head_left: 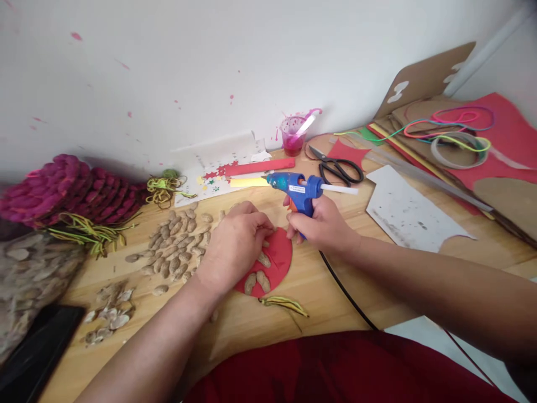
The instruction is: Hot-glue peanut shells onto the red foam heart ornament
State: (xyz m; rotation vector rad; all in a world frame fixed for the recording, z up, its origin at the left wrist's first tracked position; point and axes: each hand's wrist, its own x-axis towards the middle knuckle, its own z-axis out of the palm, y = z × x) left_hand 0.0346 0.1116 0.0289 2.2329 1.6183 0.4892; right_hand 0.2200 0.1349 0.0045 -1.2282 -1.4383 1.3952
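Observation:
My right hand grips a blue glue gun with a white glue stick poking out of its back, its nozzle pointing left above the table. My left hand rests palm down on a red paper disc, fingers curled and pressing at its upper edge; what lies under the fingertips is hidden. Three peanut shells are stuck on the disc. A pile of several peanut shells lies just left of my left hand.
Black scissors, a pink cup, red and yellow paper strips, white card, cardboard and coloured cords sit at the back right. Magenta pieces and yellow-green threads lie left. The gun's black cable runs toward me.

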